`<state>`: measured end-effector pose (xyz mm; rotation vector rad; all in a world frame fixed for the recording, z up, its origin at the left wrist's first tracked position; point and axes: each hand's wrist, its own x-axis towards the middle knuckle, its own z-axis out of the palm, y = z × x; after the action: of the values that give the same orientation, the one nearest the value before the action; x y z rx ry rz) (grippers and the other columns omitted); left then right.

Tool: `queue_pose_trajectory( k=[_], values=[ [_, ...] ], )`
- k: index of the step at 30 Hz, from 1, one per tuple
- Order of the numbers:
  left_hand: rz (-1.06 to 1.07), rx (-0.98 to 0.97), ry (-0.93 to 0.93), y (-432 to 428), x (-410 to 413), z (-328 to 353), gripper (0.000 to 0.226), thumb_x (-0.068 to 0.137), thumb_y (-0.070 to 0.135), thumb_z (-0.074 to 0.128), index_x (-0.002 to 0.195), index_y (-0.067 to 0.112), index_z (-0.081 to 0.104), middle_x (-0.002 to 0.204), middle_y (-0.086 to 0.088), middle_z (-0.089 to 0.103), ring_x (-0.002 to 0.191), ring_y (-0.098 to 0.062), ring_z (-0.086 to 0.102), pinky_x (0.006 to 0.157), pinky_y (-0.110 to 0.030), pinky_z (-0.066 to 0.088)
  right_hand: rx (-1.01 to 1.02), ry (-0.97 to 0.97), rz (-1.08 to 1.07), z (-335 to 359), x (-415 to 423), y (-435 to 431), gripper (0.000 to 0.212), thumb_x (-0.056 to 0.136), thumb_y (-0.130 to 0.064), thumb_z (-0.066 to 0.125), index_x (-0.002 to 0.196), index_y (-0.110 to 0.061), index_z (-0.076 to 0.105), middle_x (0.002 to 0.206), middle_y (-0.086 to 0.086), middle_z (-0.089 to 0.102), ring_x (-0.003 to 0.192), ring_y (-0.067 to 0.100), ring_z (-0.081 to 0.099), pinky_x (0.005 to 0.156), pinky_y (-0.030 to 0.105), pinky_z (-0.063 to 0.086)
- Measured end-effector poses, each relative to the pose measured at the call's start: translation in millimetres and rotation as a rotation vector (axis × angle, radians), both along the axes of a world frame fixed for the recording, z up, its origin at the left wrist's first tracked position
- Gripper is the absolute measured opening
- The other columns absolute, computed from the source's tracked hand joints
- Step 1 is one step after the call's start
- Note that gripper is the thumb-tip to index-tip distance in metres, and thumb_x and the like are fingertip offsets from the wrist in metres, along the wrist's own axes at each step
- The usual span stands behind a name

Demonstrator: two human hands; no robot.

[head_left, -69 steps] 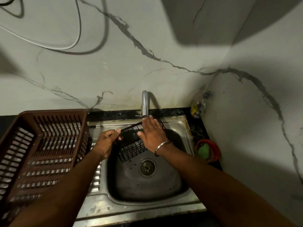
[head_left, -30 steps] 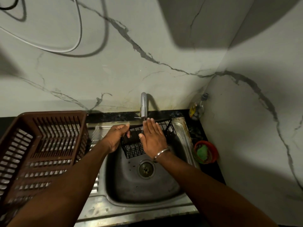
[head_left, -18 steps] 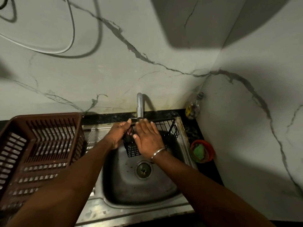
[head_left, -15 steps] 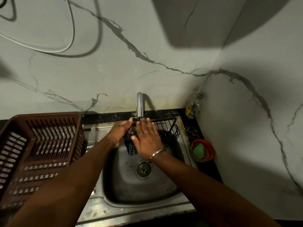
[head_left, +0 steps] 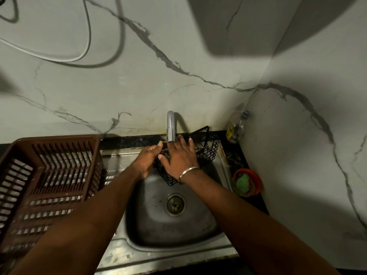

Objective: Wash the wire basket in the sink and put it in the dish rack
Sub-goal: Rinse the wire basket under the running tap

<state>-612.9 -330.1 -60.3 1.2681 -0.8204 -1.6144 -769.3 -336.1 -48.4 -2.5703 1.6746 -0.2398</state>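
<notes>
The black wire basket [head_left: 207, 150] is hanging tilted over the back of the sink [head_left: 158, 255], in the middle of the frame, directly under the spout of the tap [head_left: 170, 126]. One of its corners is pointing up against the marble wall [head_left: 139, 92] and another is dipping toward the basin. The left hand [head_left: 148, 157] is gripping the basket's left edge, with its fingers curled over the wire and the thumb closing against them. The right hand [head_left: 179, 155] is lying flat on the basket with its fingers straight and spread, pressing on the mesh and clamping nothing. A metal bangle [head_left: 188, 171] is sitting on that wrist. The two hands are working just beside each other, with the right thumb near the left fingertips. Whether water is running from the tap is too hard to tell in the dim light. The drain [head_left: 174, 204] is showing below the hands, at the bottom of the basin. The brown plastic dish rack [head_left: 59, 138] is standing at the left of the frame, touching the sink's ribbed draining side. At the right of the frame, an orange bowl [head_left: 256, 179] holding a green scrubber [head_left: 244, 182] is sitting on the dark tabletop [head_left: 129, 140] just beside the sink. A clear bottle [head_left: 236, 128] is standing behind the bowl in the corner. A white cable [head_left: 59, 58] is looping across the wall in the upper left of the frame.
</notes>
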Motion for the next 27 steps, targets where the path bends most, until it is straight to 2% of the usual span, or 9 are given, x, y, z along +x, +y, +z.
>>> queue_pose_trajectory(
  k=[2,6,10,13,16,20,22,25,27],
  values=[
    [0.021,0.000,0.015,1,2,-3,0.044,0.107,0.038,0.059,0.118,-0.002,0.073,0.106,-0.020,0.076,0.092,-0.028,0.073,0.080,-0.035,0.062,0.018,0.039,0.023,6,-2,-11,0.081,0.093,-0.073,0.030,0.147,-0.017,0.050,0.149,0.015,0.053,0.146,0.035,0.034,0.124,0.062,0.008],
    [0.045,-0.030,-0.010,4,2,-9,0.046,0.104,0.043,0.065,0.101,-0.002,0.075,0.100,-0.031,0.064,0.092,-0.035,0.063,0.091,-0.051,0.052,0.090,0.107,0.097,14,-8,-30,0.082,0.088,-0.084,0.031,0.134,-0.024,0.061,0.130,0.014,0.063,0.121,0.035,0.050,0.107,0.050,0.035],
    [0.071,-0.038,-0.019,4,-4,-3,0.041,0.106,0.041,0.061,0.092,0.004,0.074,0.088,-0.022,0.068,0.083,-0.029,0.068,0.087,-0.043,0.057,0.154,0.078,0.114,14,-10,-43,0.074,0.091,-0.082,0.025,0.130,-0.034,0.066,0.119,0.008,0.070,0.111,0.032,0.061,0.096,0.046,0.037],
    [0.040,-0.072,-0.091,1,-7,-1,0.044,0.110,0.039,0.052,0.080,0.010,0.063,0.077,-0.012,0.063,0.074,-0.020,0.061,0.080,-0.036,0.054,0.216,-0.024,-0.013,13,-15,-51,0.065,0.102,-0.067,0.029,0.113,-0.021,0.074,0.104,0.010,0.073,0.100,0.030,0.066,0.091,0.043,0.040],
    [-0.033,-0.137,-0.143,0,-5,-3,0.033,0.113,0.029,0.049,0.104,0.003,0.068,0.081,-0.006,0.065,0.074,-0.013,0.061,0.074,-0.029,0.056,0.359,-0.168,-0.168,8,-20,-59,0.054,0.106,-0.053,0.036,0.092,-0.016,0.073,0.094,0.013,0.071,0.093,0.034,0.067,0.087,0.042,0.050],
    [-0.017,-0.167,-0.217,1,-12,-1,0.035,0.113,0.029,0.048,0.115,0.000,0.067,0.085,-0.010,0.073,0.076,-0.019,0.073,0.068,-0.030,0.063,0.487,-0.354,-0.343,6,-20,-56,0.078,0.103,-0.070,0.023,0.073,-0.013,0.067,0.074,0.008,0.065,0.074,0.028,0.064,0.069,0.034,0.047],
    [-0.008,-0.175,-0.273,-4,-16,-2,0.034,0.113,0.029,0.047,0.111,0.003,0.069,0.095,-0.011,0.079,0.085,-0.023,0.078,0.074,-0.032,0.064,0.504,-0.392,-0.421,5,-18,-51,0.074,0.104,-0.067,0.026,0.077,-0.013,0.069,0.080,0.009,0.067,0.083,0.030,0.066,0.077,0.037,0.050],
    [-0.016,-0.176,-0.378,-11,-21,-7,0.034,0.114,0.028,0.047,0.112,0.007,0.074,0.104,-0.013,0.080,0.100,-0.029,0.077,0.089,-0.039,0.063,0.499,-0.389,-0.422,5,-3,-43,0.064,0.105,-0.057,0.026,0.110,-0.015,0.074,0.116,0.017,0.070,0.112,0.036,0.063,0.103,0.049,0.046],
    [-0.011,-0.177,-0.458,-11,-23,-9,0.034,0.114,0.027,0.046,0.111,0.013,0.076,0.103,-0.007,0.079,0.099,-0.021,0.076,0.091,-0.035,0.060,0.506,-0.422,-0.351,2,6,-37,0.056,0.107,-0.049,0.026,0.125,-0.017,0.068,0.128,0.017,0.067,0.119,0.037,0.061,0.106,0.050,0.046]
  ],
)
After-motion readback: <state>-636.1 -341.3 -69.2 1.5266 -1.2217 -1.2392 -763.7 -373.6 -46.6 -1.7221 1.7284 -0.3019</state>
